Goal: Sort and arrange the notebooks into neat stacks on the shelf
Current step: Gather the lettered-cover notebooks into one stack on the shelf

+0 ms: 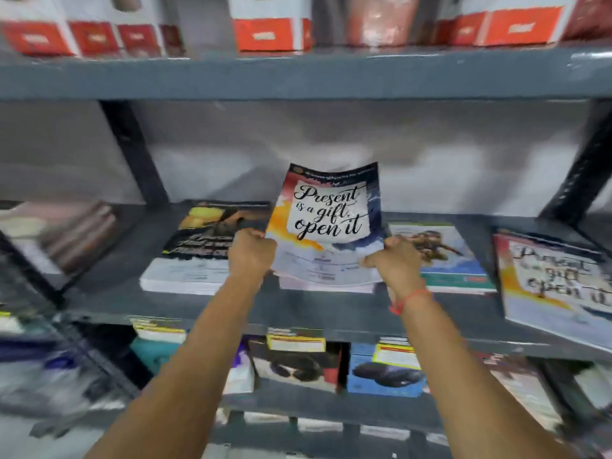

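Note:
A notebook (328,213) with "Present is a gift, open it" on its cover stands tilted up over the middle of the grey shelf (298,309). My left hand (251,253) grips its lower left edge and my right hand (395,260) grips its lower right edge. More notebooks lie flat under it, mostly hidden. A stack with a dark cover (202,250) lies to the left. Another stack with a blue-green cover (443,256) lies to the right. A second "Present is a gift" notebook (556,286) lies at the far right, overhanging the shelf's front edge.
Red and white boxes (271,31) line the shelf above. Brownish books (79,233) sit at the far left. The shelf below holds boxed goods with yellow labels (298,359). Dark slanted uprights (132,150) frame the bay.

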`<state>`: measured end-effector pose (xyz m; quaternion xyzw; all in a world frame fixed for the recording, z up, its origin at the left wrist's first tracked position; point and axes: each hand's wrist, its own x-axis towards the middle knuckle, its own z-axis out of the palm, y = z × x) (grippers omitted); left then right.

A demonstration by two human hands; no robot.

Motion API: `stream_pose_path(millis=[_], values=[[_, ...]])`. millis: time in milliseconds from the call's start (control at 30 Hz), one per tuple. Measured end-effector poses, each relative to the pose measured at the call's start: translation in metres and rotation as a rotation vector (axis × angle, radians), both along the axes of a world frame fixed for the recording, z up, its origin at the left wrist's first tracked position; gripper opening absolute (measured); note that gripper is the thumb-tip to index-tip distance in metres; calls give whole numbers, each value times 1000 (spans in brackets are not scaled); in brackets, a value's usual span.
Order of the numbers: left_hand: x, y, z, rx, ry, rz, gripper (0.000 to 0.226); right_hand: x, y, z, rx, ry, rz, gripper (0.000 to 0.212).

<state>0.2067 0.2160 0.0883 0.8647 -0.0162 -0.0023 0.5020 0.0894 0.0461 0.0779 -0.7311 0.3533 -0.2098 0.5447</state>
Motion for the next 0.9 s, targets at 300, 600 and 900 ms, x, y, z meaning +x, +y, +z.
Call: stream_pose_path(millis=[300,600,900], values=[[97,144,-19,193,51,65,29,111,129,-13,-44,127,210,25],[123,185,-55,360,109,37,19,142,167,-39,-206,425,295,59],[114,180,-44,714,133,25,34,131,176,-36,-468,453,277,62]])
